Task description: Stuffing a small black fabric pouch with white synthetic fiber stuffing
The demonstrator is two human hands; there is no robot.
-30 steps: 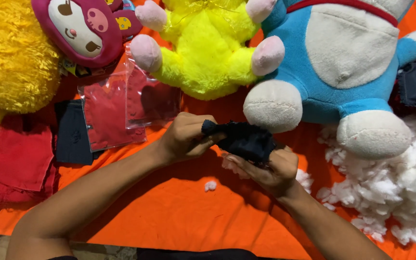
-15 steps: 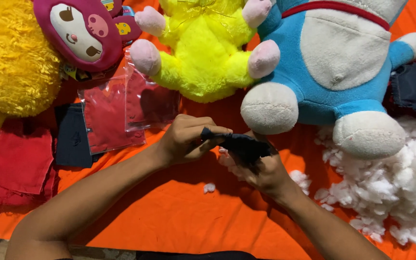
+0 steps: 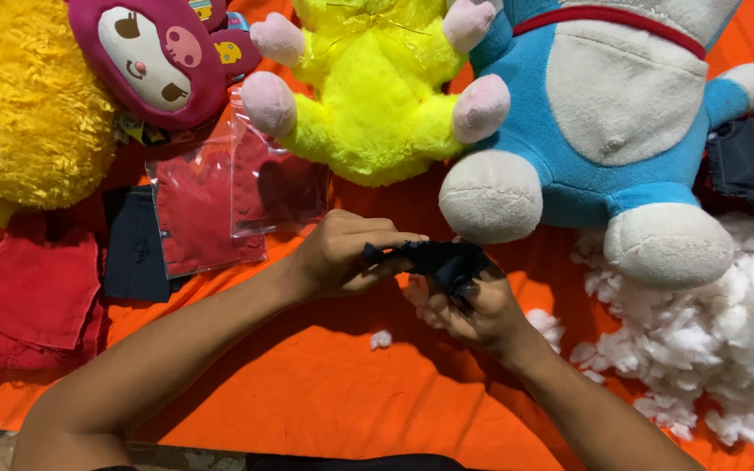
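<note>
Both hands meet at the centre of the orange cloth (image 3: 307, 410). The left hand (image 3: 338, 257) pinches one end of a small dark fabric piece (image 3: 434, 259); the right hand (image 3: 473, 310) cups it from below, fingers closed around it. It looks partly stuffed, with a big heap of white stuffing (image 3: 709, 349) unused at 3 o'clock.

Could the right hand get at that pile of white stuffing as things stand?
Probably yes, but not freely. The white stuffing lies just beside the right hand with bare orange cloth between them, yet that hand is busy holding the dark fabric piece with the left hand.
</note>
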